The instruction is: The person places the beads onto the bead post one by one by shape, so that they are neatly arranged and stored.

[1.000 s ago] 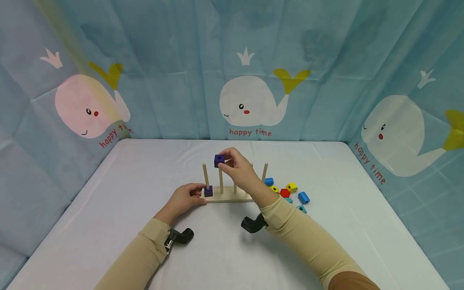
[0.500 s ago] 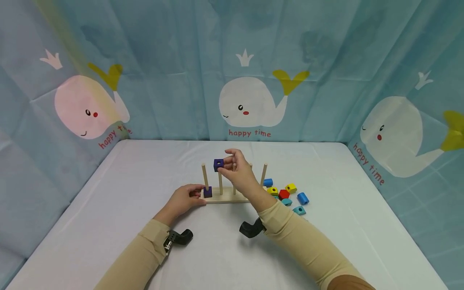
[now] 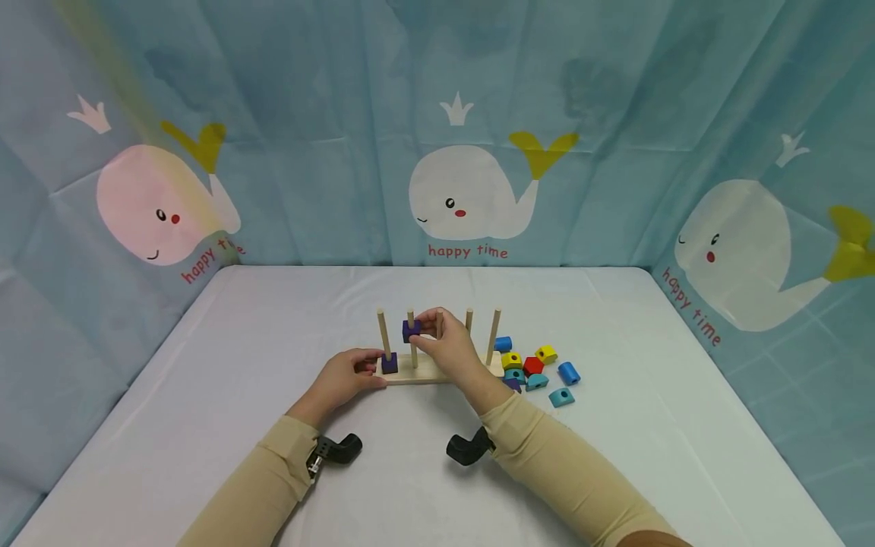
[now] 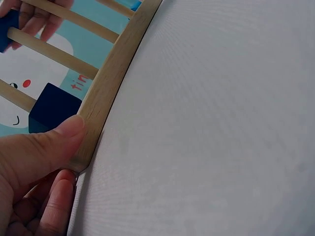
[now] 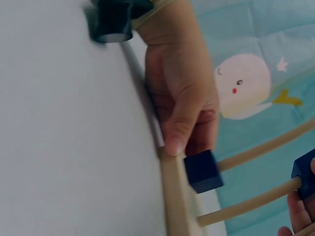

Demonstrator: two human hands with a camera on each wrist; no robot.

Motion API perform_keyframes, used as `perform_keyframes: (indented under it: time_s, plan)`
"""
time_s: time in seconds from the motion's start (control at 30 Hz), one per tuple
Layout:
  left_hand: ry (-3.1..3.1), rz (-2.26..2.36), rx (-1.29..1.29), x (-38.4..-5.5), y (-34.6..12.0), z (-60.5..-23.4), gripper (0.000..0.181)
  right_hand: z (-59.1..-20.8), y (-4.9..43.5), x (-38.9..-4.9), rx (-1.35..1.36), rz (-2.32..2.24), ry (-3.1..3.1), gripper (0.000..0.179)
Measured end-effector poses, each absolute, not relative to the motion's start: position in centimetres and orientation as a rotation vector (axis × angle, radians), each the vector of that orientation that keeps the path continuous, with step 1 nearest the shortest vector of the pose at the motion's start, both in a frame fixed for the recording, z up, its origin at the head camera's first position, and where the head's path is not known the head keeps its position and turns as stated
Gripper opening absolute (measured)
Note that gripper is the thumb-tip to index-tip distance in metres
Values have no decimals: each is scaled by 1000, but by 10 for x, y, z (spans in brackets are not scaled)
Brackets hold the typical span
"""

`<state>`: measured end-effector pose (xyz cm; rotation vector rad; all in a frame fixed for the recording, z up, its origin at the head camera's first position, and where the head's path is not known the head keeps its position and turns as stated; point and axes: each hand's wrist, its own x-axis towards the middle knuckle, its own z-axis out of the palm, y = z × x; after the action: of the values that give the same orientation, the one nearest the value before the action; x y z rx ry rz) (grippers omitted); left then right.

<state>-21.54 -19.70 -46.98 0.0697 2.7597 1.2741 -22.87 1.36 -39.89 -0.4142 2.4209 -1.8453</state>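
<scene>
A wooden stand (image 3: 427, 371) with several upright pegs lies along the middle of the table. My left hand (image 3: 339, 382) grips its left end, the thumb (image 4: 61, 135) on the front edge in the left wrist view. At the foot of the leftmost peg sits a dark purple-blue cube (image 3: 389, 365). My right hand (image 3: 456, 351) pinches a second purple-blue cube (image 3: 409, 333), threaded on the upper part of the second peg, whose tip shows above it. In the right wrist view this held cube (image 5: 305, 169) is at the right edge, partly cut off.
Loose beads lie by the stand's right end: a red hexagon (image 3: 533, 367), yellow ones (image 3: 546, 354), blue cylinders (image 3: 568, 373) and teal half-rounds (image 3: 562, 397). A purple bead (image 3: 513, 385) is half hidden by the right wrist. Behind the white table (image 3: 307, 304) hangs a whale-print curtain (image 3: 328, 190).
My right hand has moved down with its cube, which was at the second peg's tip and is now around the peg. The left hand has kept its grip on the stand.
</scene>
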Motion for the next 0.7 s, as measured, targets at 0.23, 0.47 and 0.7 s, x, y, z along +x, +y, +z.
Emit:
perform_keyframes:
  time_s: [0.23,0.47,0.7]
  plan:
    - [2767,1267,86,-215,-198,-470,58,-408,13,-230,-409,-1846,2419,27]
    - [2763,1277,91,-216,-198,-471,58,-391,13,-231,-448,-1888,2392,26]
    - [2760,1281,98,-217,-200,-472,57,-361,13,-235,-653,-1990,2381,25]
